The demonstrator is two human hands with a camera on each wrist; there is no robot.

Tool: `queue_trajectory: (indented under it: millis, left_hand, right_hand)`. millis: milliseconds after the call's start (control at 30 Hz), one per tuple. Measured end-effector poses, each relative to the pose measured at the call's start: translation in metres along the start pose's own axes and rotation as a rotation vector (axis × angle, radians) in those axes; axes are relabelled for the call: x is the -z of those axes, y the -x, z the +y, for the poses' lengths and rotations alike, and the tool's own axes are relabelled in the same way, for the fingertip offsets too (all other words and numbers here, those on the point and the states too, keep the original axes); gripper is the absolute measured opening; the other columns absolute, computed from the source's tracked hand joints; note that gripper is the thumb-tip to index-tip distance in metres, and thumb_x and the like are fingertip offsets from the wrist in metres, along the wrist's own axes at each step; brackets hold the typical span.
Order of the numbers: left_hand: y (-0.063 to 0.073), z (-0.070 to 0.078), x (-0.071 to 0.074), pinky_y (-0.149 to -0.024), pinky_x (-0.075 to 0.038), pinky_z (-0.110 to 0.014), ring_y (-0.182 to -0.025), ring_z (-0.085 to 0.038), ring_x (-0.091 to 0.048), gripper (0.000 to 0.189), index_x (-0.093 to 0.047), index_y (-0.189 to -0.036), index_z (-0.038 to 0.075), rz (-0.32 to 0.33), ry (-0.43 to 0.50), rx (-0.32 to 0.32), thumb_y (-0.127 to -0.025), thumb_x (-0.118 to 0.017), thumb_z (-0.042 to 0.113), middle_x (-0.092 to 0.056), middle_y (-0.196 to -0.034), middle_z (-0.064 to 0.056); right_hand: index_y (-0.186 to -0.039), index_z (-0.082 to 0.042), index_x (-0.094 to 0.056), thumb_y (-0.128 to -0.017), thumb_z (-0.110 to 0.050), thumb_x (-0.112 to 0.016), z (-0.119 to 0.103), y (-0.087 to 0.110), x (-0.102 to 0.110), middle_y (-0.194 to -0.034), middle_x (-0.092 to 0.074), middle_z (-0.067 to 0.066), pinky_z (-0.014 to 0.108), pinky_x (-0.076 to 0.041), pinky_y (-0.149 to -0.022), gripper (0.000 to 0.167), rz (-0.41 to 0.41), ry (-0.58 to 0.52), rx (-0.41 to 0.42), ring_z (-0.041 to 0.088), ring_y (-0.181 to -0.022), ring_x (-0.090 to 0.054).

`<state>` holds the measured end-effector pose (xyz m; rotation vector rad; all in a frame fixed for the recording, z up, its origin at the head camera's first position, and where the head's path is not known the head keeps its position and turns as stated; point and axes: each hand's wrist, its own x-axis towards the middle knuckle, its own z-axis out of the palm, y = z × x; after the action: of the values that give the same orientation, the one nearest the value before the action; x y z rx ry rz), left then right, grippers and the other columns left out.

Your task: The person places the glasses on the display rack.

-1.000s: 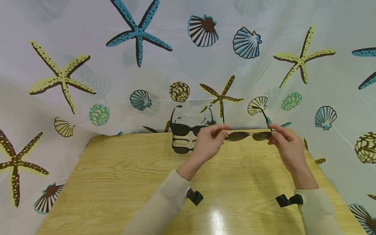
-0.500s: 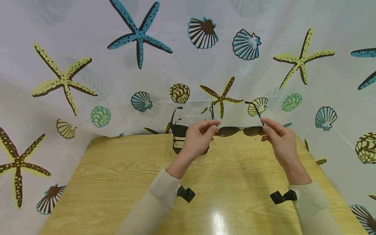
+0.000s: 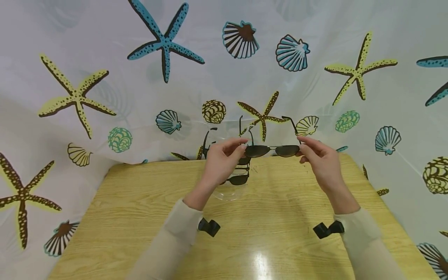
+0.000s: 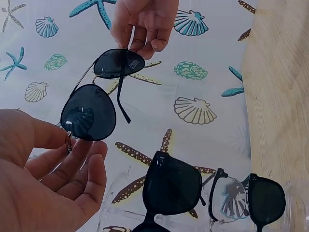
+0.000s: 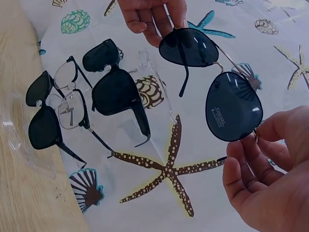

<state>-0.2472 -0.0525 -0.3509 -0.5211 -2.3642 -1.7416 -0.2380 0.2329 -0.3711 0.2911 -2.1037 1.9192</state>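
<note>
A pair of aviator sunglasses (image 3: pixel 257 151) with dark lenses and thin metal frame is held up, temples unfolded and pointing away. My left hand (image 3: pixel 223 158) pinches its left hinge corner; my right hand (image 3: pixel 321 160) pinches the right one. In the right wrist view a small printed label shows on one lens. Right behind my left hand stands a clear plastic glasses stand (image 3: pixel 226 195), partly hidden by it. Three pairs sit on it, one above another: thick black sunglasses (image 5: pixel 113 92) on top, clear-lens glasses (image 5: pixel 72 108) in the middle, dark sunglasses (image 5: pixel 43 126) lowest.
The stand is at the back edge of a light wooden table (image 3: pixel 140 214). Behind the table hangs a white cloth (image 3: pixel 140 89) printed with starfish and shells. Each sleeve cuff carries a small black wrist mount.
Both hands have moved left and slightly up with the aviator sunglasses, bringing them from right of the stand to partly in front of it. The grip at both corners stays the same.
</note>
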Motion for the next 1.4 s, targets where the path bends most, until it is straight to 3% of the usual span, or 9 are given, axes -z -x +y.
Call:
queue_trajectory:
  millis: [233, 467, 600, 733, 900, 1100, 1233, 1333, 1400]
  left_hand:
    - [0.001, 0.0, 0.016, -0.064, -0.044, -0.027, -0.099, -0.036, -0.075, 0.03, -0.073, -0.134, 0.008, 0.023, -0.01, -0.011, -0.107, -0.063, 0.016, -0.08, -0.111, -0.018]
    - [0.001, -0.001, 0.03, -0.071, -0.054, -0.024, -0.101, -0.04, -0.074, 0.032, -0.072, -0.137, 0.009, 0.031, -0.017, 0.005, -0.108, -0.061, 0.016, -0.079, -0.113, -0.019]
    - [0.0, -0.003, 0.039, -0.081, -0.062, -0.04, -0.101, -0.034, -0.075, 0.032, -0.072, -0.136, 0.01, 0.051, -0.021, 0.022, -0.108, -0.061, 0.017, -0.078, -0.119, -0.017]
    - [0.001, -0.005, 0.048, -0.086, -0.062, -0.052, -0.101, -0.036, -0.075, 0.032, -0.072, -0.136, 0.01, 0.067, -0.025, 0.037, -0.107, -0.061, 0.017, -0.078, -0.116, -0.02]
    - [0.002, -0.009, 0.057, -0.086, -0.061, -0.054, -0.101, -0.037, -0.074, 0.032, -0.073, -0.136, 0.01, 0.087, -0.033, 0.055, -0.108, -0.06, 0.017, -0.077, -0.117, -0.02]
    - [0.003, -0.014, 0.066, -0.081, -0.063, -0.036, -0.099, -0.031, -0.075, 0.032, -0.072, -0.136, 0.008, 0.116, -0.059, 0.075, -0.107, -0.06, 0.017, -0.077, -0.12, -0.019]
    - [0.004, -0.016, 0.072, -0.073, -0.057, -0.023, -0.098, -0.034, -0.074, 0.031, -0.073, -0.135, 0.009, 0.13, -0.051, 0.085, -0.107, -0.061, 0.016, -0.077, -0.115, -0.021]
    - [0.004, -0.017, 0.075, -0.07, -0.055, -0.02, -0.098, -0.037, -0.073, 0.031, -0.073, -0.135, 0.009, 0.131, -0.051, 0.087, -0.108, -0.06, 0.016, -0.077, -0.111, -0.022]
    - [0.004, -0.019, 0.078, -0.071, -0.055, -0.02, -0.095, -0.032, -0.074, 0.032, -0.073, -0.135, 0.008, 0.13, -0.06, 0.088, -0.108, -0.059, 0.017, -0.077, -0.11, -0.022]
  right_hand:
    - [-0.141, 0.0, -0.065, -0.108, -0.019, -0.063, -0.005, -0.005, -0.017, -0.093, -0.073, -0.014, 0.02, -0.058, -0.077, 0.038, -0.005, 0.044, -0.017, 0.004, -0.076, -0.067]
    - [-0.14, 0.006, -0.064, -0.107, -0.01, -0.061, -0.007, -0.009, -0.032, -0.09, -0.074, -0.014, 0.022, -0.059, -0.077, 0.037, -0.001, -0.019, -0.012, 0.005, -0.075, -0.067]
    - [-0.14, 0.002, -0.065, -0.107, -0.012, -0.062, -0.009, -0.011, -0.041, -0.088, -0.074, -0.014, 0.022, -0.058, -0.08, 0.036, -0.01, -0.016, -0.008, 0.008, -0.075, -0.067]
    - [-0.14, 0.001, -0.066, -0.107, -0.012, -0.062, -0.01, -0.013, -0.052, -0.088, -0.073, -0.014, 0.022, -0.058, -0.08, 0.035, -0.014, -0.016, -0.012, 0.009, -0.075, -0.067]
    - [-0.139, 0.002, -0.067, -0.106, -0.01, -0.063, -0.01, -0.016, -0.065, -0.086, -0.072, -0.013, 0.023, -0.057, -0.077, 0.035, -0.007, -0.026, -0.008, 0.01, -0.073, -0.066]
    - [-0.139, 0.0, -0.067, -0.106, -0.012, -0.063, -0.009, -0.017, -0.076, -0.086, -0.072, -0.011, 0.023, -0.055, -0.077, 0.035, -0.014, -0.029, -0.023, 0.011, -0.072, -0.066]
    - [-0.138, -0.003, -0.069, -0.106, -0.013, -0.064, -0.009, -0.018, -0.083, -0.086, -0.072, -0.011, 0.024, -0.054, -0.076, 0.034, -0.017, -0.017, -0.026, 0.01, -0.072, -0.066]
    - [-0.137, -0.004, -0.07, -0.106, -0.014, -0.065, -0.009, -0.018, -0.087, -0.086, -0.072, -0.011, 0.024, -0.055, -0.076, 0.033, -0.022, -0.011, -0.029, 0.01, -0.071, -0.065]
    - [-0.137, -0.004, -0.07, -0.106, -0.013, -0.064, -0.008, -0.018, -0.09, -0.087, -0.071, -0.01, 0.024, -0.055, -0.076, 0.033, -0.029, -0.012, -0.032, 0.011, -0.071, -0.065]
